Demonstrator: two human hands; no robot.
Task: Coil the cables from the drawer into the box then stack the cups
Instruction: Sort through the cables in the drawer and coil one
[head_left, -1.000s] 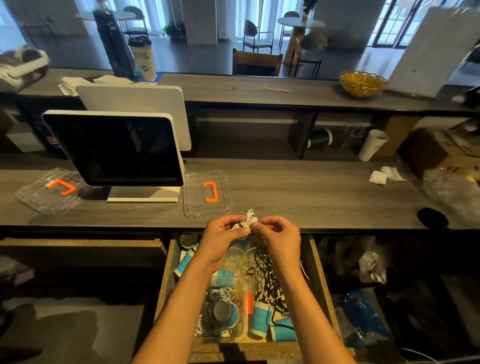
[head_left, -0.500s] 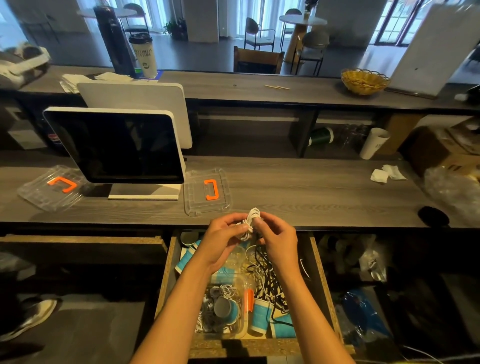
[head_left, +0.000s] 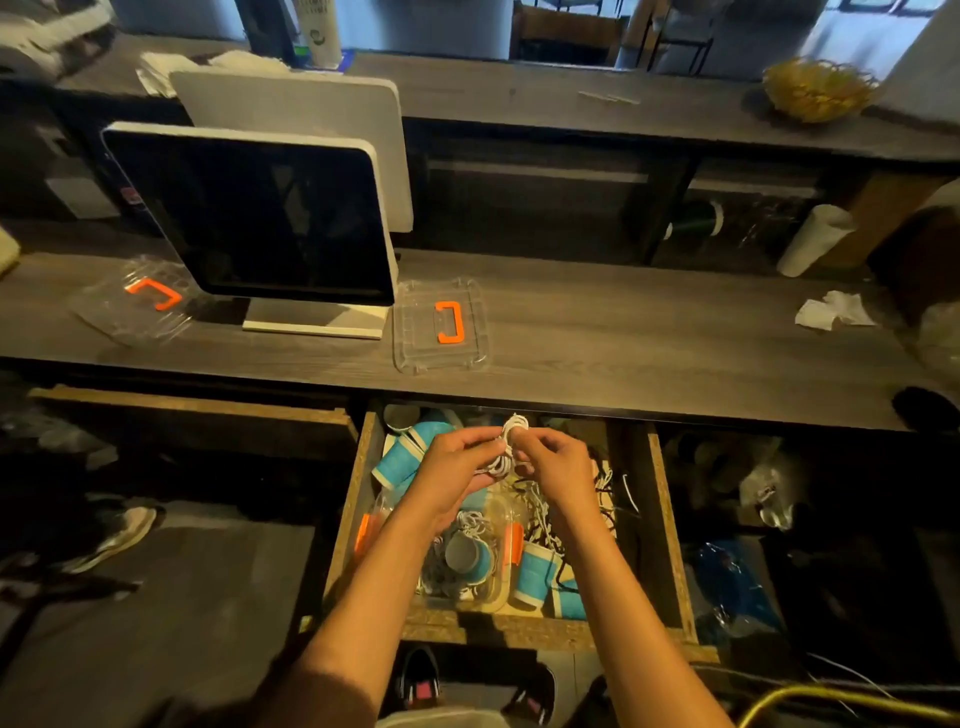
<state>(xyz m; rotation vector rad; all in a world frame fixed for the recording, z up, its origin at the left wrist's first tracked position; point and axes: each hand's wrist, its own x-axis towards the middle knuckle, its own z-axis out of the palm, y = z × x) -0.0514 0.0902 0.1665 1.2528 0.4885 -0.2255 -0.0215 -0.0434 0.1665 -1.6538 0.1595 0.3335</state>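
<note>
Above the open wooden drawer (head_left: 670, 525), both hands hold a coiled white cable (head_left: 510, 441). My left hand (head_left: 457, 467) grips the bundle from the left. My right hand (head_left: 558, 465) pinches it from the right. Beneath them in the drawer lies a clear plastic box (head_left: 467, 582) with orange latches, holding white cables and a blue cup. Blue paper cups (head_left: 402, 457) lie on their sides at the drawer's back left, and more blue cups (head_left: 535, 574) lie at its front. Loose black and white cables (head_left: 597, 486) tangle at the drawer's right.
On the counter (head_left: 649, 343) sit a dark monitor (head_left: 260, 218) and two clear lids with orange handles (head_left: 441, 325) (head_left: 135, 301). Crumpled tissue (head_left: 831, 312) lies at the right. A white cup (head_left: 813, 239) lies under the upper shelf. A yellow basket (head_left: 818, 88) stands at the back.
The camera has tilted down and come closer. Both hands have kept hold of the white cable bundle and lowered it over the drawer.
</note>
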